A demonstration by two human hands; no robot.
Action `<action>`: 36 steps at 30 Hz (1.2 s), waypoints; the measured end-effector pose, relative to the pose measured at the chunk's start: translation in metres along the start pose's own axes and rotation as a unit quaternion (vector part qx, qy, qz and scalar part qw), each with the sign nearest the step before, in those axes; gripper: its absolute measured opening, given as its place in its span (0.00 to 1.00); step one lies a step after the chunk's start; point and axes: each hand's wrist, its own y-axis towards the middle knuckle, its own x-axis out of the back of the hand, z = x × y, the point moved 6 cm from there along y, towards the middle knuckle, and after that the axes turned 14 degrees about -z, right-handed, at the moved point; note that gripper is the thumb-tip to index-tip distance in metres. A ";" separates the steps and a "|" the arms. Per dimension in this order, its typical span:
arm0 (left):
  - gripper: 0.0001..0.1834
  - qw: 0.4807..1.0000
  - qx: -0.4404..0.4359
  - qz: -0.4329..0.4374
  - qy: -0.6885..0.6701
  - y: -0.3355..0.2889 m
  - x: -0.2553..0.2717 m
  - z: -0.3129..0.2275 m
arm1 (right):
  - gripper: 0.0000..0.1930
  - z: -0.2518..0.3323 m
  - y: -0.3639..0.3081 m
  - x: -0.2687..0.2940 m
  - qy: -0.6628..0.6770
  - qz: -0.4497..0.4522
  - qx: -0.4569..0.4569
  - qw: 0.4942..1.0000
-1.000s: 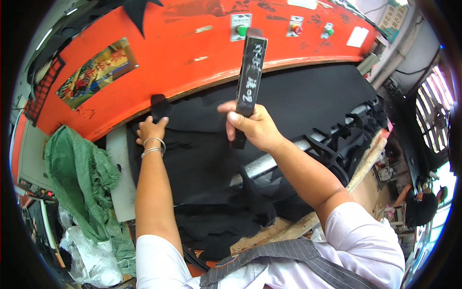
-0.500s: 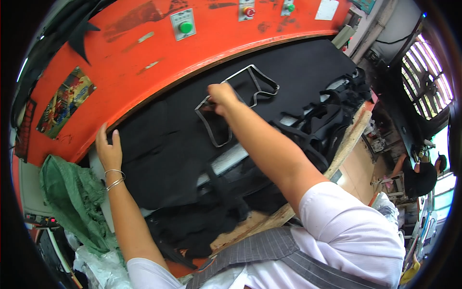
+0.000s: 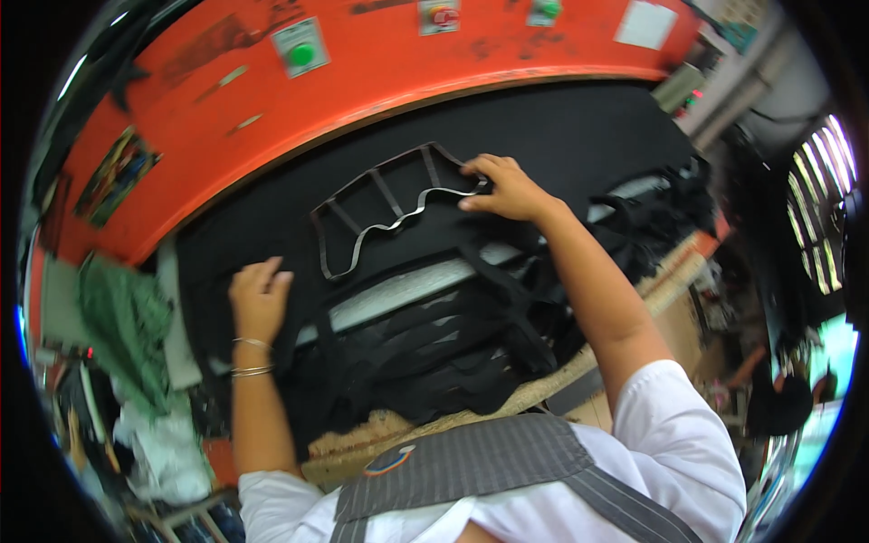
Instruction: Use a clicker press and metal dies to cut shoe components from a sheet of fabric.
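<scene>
A metal cutting die [image 3: 398, 220], a thin strip frame with cross-bars and one wavy side, lies on the black sheet material [image 3: 561, 122]. My right hand [image 3: 511, 192] grips its right end, thumb on the near side and fingers on the far side. Over the left part of the black material is my left hand [image 3: 260, 299], with slightly bent fingers apart and nothing in them. Whether its fingertips touch the material I cannot tell. Cut black scraps [image 3: 434, 362] with gaps lie along the near side, and a pale surface [image 3: 398, 294] shows through.
Behind the material rises an orange machine panel [image 3: 362, 81] with green buttons [image 3: 300, 54] and a red button [image 3: 441, 16]. A green woven sack [image 3: 122, 321] hangs at the left. A worn edge board [image 3: 534, 394] borders the near side. Another person [image 3: 780, 403] is at far right.
The die has turned and shifted left and nearer. My right hand has moved from its left part to its right end. My left hand has come away from the panel's edge onto the material.
</scene>
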 end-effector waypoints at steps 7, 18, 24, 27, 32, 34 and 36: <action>0.19 0.989 0.129 0.002 0.069 -0.069 0.006 0.001 | 0.20 0.023 0.001 -0.025 -0.051 -0.147 0.103 0.982; 0.31 0.977 0.207 0.035 -0.032 -0.080 0.019 0.005 | 0.16 0.091 -0.029 -0.056 -0.047 -0.232 0.154 0.959; 0.24 0.986 0.152 -0.052 -0.036 -0.077 0.023 -0.001 | 0.45 0.059 -0.034 -0.056 -0.024 -0.122 0.012 0.992; 0.23 0.986 0.164 -0.039 0.007 -0.072 0.015 0.002 | 0.48 0.045 -0.028 -0.054 -0.085 -0.091 0.050 0.991; 0.18 0.976 0.190 -0.105 -0.008 -0.076 0.020 0.019 | 0.45 0.059 -0.026 -0.065 -0.028 -0.093 0.071 0.993; 0.17 0.976 0.185 -0.112 -0.008 -0.075 0.020 0.021 | 0.44 0.061 -0.026 -0.066 -0.033 -0.102 0.081 0.991; 0.16 0.975 0.177 -0.131 -0.016 -0.068 0.021 0.020 | 0.45 0.063 -0.026 -0.057 -0.041 -0.115 0.085 0.989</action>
